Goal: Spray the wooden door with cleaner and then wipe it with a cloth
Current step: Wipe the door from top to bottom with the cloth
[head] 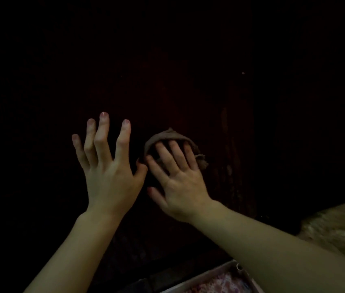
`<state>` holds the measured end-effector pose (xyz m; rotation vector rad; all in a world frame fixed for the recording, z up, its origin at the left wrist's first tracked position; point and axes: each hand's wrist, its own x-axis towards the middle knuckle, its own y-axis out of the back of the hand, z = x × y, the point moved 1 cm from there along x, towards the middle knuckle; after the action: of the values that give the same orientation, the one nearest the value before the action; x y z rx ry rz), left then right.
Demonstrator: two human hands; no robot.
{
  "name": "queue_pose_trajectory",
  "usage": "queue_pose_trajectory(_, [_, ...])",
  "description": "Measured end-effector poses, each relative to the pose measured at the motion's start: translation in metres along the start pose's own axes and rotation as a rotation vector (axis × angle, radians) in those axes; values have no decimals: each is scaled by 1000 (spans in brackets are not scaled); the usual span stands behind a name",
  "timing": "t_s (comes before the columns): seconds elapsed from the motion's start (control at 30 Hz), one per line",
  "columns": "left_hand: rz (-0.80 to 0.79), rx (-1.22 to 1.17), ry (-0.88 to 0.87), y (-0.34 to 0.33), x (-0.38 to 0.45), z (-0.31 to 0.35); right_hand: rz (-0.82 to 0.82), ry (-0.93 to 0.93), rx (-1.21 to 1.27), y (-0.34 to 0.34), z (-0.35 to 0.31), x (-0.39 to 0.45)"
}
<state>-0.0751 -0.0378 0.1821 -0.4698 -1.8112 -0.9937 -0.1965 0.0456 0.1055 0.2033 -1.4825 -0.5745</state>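
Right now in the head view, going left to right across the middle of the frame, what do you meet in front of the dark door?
left hand, fingers spread and holding nothing → right hand, pressing flat on the cloth → frayed end of the cloth sticking out past the right hand's fingers → patterned fabric at the right edge.
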Motion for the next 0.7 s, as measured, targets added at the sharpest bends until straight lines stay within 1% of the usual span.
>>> queue_pose_trajectory(0.03, [0, 6, -3, 0, 0, 1, 26, 0, 3, 0, 7, 0])
queue_pose_trajectory(0.07, [2, 10, -7, -1, 0, 2, 70, -53, -3, -1, 17, 0])
queue_pose_trajectory(0.13, [-6, 17, -8, 0, 0, 3, 159, -292, -37, 1, 44, -4])
queue_pose_trajectory(0.2, [-19, 22, -6, 2, 1, 3, 167, -523, -63, 5, 67, -8])
queue_pose_trajectory(0.23, [-22, 23, -6, 2, 2, 4, 159, -600, -54, 7, 72, -8])
queue_pose_trajectory(0.3, [-28, 23, -21, 3, 2, 6, 163, -661, -35, 11, 67, -2])
queue_pose_trajectory(0.33, [-32, 24, -36, 2, 2, 8, 165, -618, -29, 12, 59, 3])
queue_pose_trajectory(0.37, [-36, 23, -53, 1, 1, 10, 153, -504, -28, 12, 50, 7])
queue_pose_trajectory(0.43, [-36, 12, -88, -1, 0, 15, 97, -192, -26, 12, 36, 13])
queue_pose_trajectory(0.47, [-38, 8, -105, -2, -2, 18, 79, -94, -19, 13, 37, 14])
queue_pose_trajectory(0.5, [-42, 6, -119, -3, -3, 20, 83, -71, -18, 13, 42, 13])
queue_pose_trajectory(0.53, [-45, 6, -134, -4, -5, 22, 108, -121, -28, 13, 51, 10])
queue_pose_trajectory(0.6, [-49, 19, -160, -6, -8, 23, 169, -367, -57, 12, 71, 1])
queue_pose_trajectory(0.67, [-51, 26, -175, -6, -10, 23, 164, -608, -50, 15, 85, -12])
queue_pose_trajectory(0.7, [-51, 24, -178, -6, -10, 22, 146, -674, -37, 14, 87, -17])
